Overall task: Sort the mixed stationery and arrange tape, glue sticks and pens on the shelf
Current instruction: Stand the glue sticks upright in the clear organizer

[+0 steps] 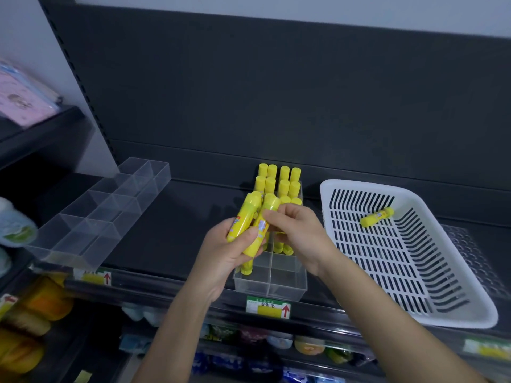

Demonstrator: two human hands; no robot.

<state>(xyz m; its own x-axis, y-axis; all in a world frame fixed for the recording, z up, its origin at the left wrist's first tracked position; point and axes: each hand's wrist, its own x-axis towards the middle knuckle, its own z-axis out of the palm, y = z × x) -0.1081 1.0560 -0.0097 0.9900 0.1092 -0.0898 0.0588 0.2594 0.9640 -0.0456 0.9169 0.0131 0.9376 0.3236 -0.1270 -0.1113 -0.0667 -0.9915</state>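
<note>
Spanning the view, the shelf point(171, 239) carries a white basket point(324, 197) with one glue stick point(377, 217) lying in it, and a clear box point(271, 286) part-filled with upright sticks point(279, 178). The left hand point(229, 252) grips a bundle point(246, 219) as stock; the right hand point(298, 233) pinches one of its sticks, probably to slot it into the box.

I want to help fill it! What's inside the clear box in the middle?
Yellow glue sticks stand upright at the back of the clear box. The left hand and right hand, holding two more sticks, cover its middle, so that part is hidden.
</note>
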